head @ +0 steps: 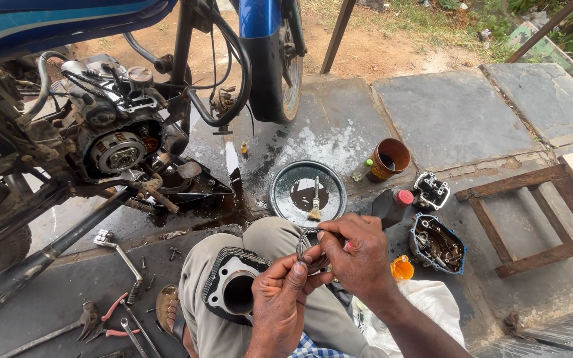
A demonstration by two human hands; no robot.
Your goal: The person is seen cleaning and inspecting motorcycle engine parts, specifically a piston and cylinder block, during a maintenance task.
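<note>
My left hand (280,292) and my right hand (359,255) meet over my knee, both pinching a thin metal ring (308,244). Under the left hand a finned engine cylinder block (230,285) rests on my leg, bore facing up. Just beyond the ring lies a round metal pan (285,180) with dark oil and a small brush in it.
A blue motorcycle (114,132) with its opened engine stands at the left. A brown cup (388,158), a dark bottle with a red cap (392,205), an engine cover (438,242) and a wooden frame (532,219) lie at the right. Pliers and wrenches (111,311) lie at lower left.
</note>
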